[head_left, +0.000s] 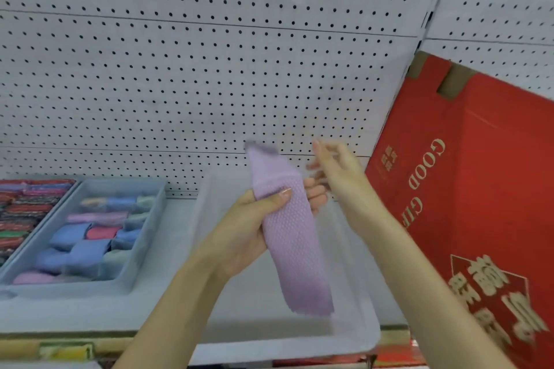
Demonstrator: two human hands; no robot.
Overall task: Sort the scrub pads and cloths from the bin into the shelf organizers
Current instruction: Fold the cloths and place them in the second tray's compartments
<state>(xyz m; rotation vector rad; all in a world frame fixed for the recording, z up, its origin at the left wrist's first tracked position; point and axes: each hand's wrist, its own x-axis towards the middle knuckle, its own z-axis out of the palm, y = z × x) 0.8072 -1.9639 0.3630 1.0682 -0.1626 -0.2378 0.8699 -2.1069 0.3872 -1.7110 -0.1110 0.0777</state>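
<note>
1. Lilac and knobbly in weave, the cloth stood nearly upright in the left hand. That hand gripped it around its upper middle, thumb across the front and fingers curled behind, while the lower end hung free.
2. I saw the right hand just beside the cloth's top end and apart from it. Its fingers were loose and spread, holding nothing, and the hand was blurred.
3. Both hands and the cloth were above a translucent bin, whose front rim overhung the shelf edge.
4. The bin sat on a pale grey shelf, which had a yellow-green label strip along its front.
5. Left of the bin, a grey organizer held rolled cloths in blue, pink, lilac and pale green.
6. Further left, touching it, a second tray was packed with dark multi-coloured pads and cut off by the frame edge.
7. On the right, a red carton with gold lettering stood tilted close behind the right forearm, crowding that side of the bin.
8. Behind everything, I saw a white pegboard forming the back wall, its panels joined at a vertical seam above the carton.
</note>
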